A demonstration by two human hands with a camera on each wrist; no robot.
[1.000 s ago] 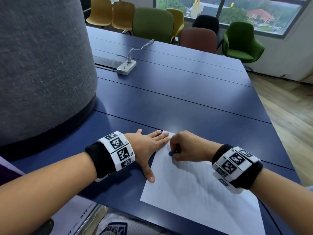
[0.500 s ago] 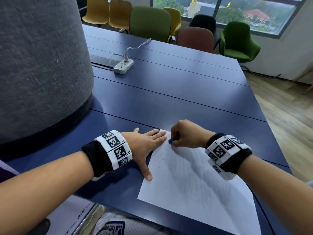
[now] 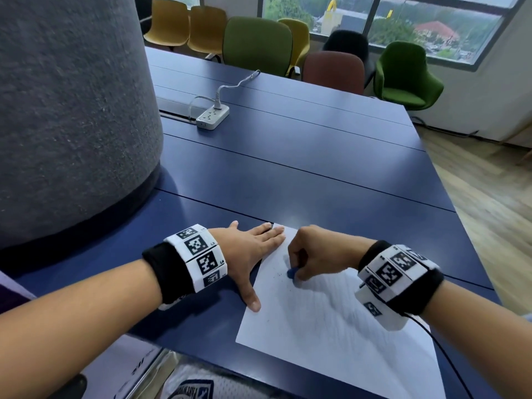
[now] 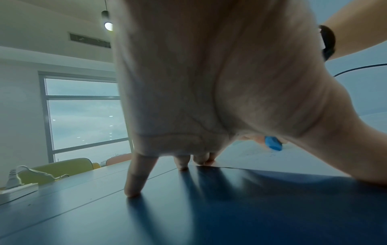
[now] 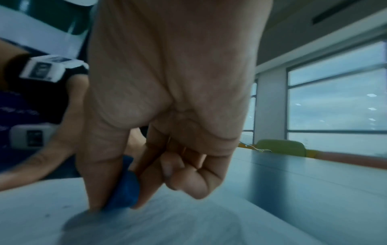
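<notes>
A white sheet of paper lies on the dark blue table near its front edge. My left hand lies flat with straight, spread fingers, pressing the sheet's left edge and top corner. My right hand pinches a small blue eraser between thumb and fingers, its end pressed on the paper near the top left. In the right wrist view the blue eraser sits between thumb and forefinger against the sheet. The left wrist view shows the eraser beyond my flat palm.
A large grey felt-covered column stands on the table at the left. A white power strip with its cable lies at the back. Coloured chairs line the far edge. Wooden floor lies to the right. Small dark eraser crumbs dot the paper.
My right hand has slid the eraser back toward me and slightly right on the paper, after moving it up toward the top corner. The left hand stays flat in place.
</notes>
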